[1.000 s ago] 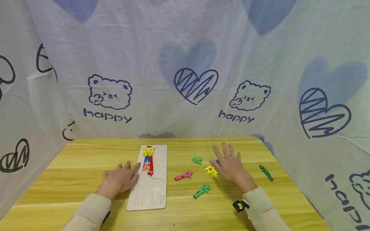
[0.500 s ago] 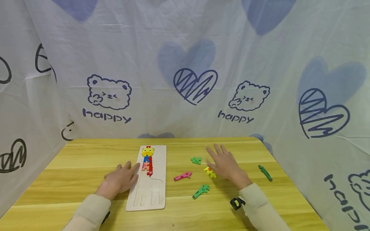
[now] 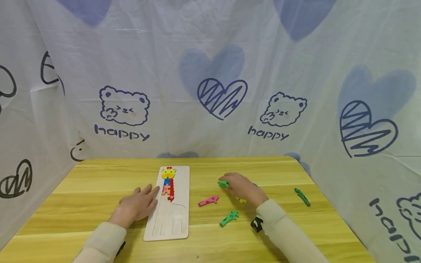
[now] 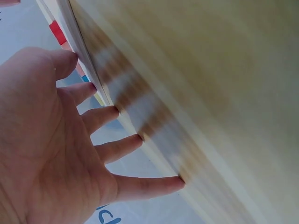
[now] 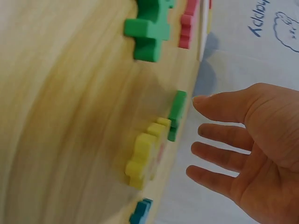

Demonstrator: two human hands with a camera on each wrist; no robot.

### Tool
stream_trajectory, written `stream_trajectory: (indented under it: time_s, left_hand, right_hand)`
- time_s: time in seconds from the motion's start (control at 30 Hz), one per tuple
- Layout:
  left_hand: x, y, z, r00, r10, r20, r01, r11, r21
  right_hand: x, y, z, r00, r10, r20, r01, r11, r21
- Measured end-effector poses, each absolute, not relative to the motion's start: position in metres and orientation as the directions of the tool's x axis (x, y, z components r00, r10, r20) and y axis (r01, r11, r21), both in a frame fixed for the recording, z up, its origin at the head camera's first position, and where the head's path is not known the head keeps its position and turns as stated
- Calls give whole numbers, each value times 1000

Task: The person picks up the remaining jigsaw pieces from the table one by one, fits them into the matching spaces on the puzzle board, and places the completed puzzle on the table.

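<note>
My left hand (image 3: pixel 135 206) lies spread by the left edge of a pale wooden puzzle board (image 3: pixel 180 215). In the left wrist view its fingertips rest on the table, with the thumb at the board's side. A giraffe's yellow head piece (image 3: pixel 169 173), with blue, pink and red body pieces below, sits in the board. My right hand (image 3: pixel 245 188) hovers over a small green puzzle piece (image 3: pixel 223 183), fingers extended and bent down a little. The right wrist view shows the fingers apart from that green piece (image 5: pixel 177 112). A yellow puzzle piece (image 5: pixel 145 156) is partly hidden beneath the hand in the head view.
Between board and right arm lie a pink leg piece (image 3: pixel 208 201) and a green leg piece (image 3: pixel 229 218). A blue piece (image 5: pixel 140 212) shows beyond the yellow one. At the far right is a dark green piece (image 3: pixel 302 197). A printed cloth (image 3: pixel 171 120) hangs behind the table.
My right hand has moved left and lowered from over the yellow and blue pieces to the small green piece. The left hand and board stay in place.
</note>
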State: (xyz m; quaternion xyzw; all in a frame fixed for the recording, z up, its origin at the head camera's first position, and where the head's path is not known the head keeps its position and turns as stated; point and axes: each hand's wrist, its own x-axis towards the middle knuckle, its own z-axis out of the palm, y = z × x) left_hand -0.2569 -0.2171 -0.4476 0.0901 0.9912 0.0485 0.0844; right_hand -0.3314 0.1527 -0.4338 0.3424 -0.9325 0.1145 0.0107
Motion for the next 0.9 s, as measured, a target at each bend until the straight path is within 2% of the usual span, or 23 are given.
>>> stream_trajectory:
  time_s: [0.27, 0.77, 0.9]
  left_hand:
    - [-257, -217, -449, -969, 182, -168, 161, 979, 128]
    - [-257, -219, -448, -969, 180, -167, 155, 976, 155]
    - [-257, -219, -447, -970, 180, -162, 154, 974, 164]
  right_hand:
    - [-338, 140, -443, -774, -631, 46, -624, 748, -227]
    - [-341, 133, -448, -802, -597, 25, -587, 780, -217]
    - [-341, 133, -446, -792, -610, 27, -602, 774, -194]
